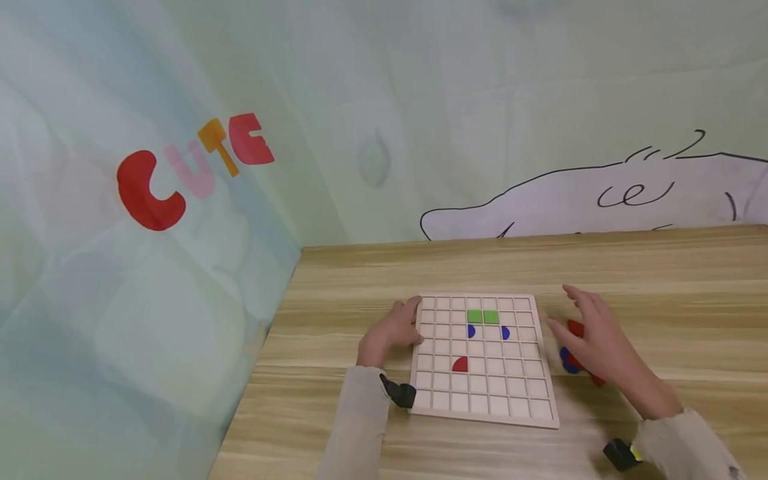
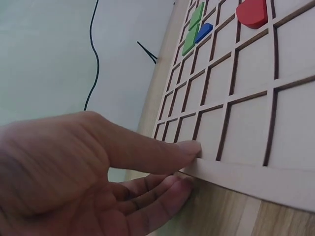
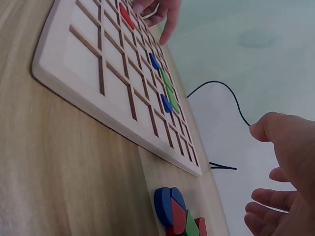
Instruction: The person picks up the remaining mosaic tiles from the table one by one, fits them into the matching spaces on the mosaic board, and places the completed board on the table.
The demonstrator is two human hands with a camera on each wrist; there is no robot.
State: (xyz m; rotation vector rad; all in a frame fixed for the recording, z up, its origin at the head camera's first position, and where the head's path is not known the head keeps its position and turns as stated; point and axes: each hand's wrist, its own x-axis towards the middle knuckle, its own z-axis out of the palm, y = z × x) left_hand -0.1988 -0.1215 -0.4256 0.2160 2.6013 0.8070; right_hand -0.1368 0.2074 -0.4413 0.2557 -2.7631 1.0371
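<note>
Currently L hand [image 2: 113,167] pinches board [image 1: 479,385] by its L edge, thumb on top; R hand [image 1: 609,350] empty, thumb & fingers well apart, nr loose pieces [image 1: 567,362].

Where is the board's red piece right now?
In the head view, the red piece sits left of centre on the board, below and left of the nearest blue piece.

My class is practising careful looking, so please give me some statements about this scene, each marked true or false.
1. Two green squares lie side by side on the board. True.
2. Three blue pieces lie on the board. False: two blue half-circles do.
3. The left hand holds the board's edge. True.
4. The right hand also grips the board. False: it is clear of the board, holding nothing.
5. Loose pieces lie right of the board. True.
</note>
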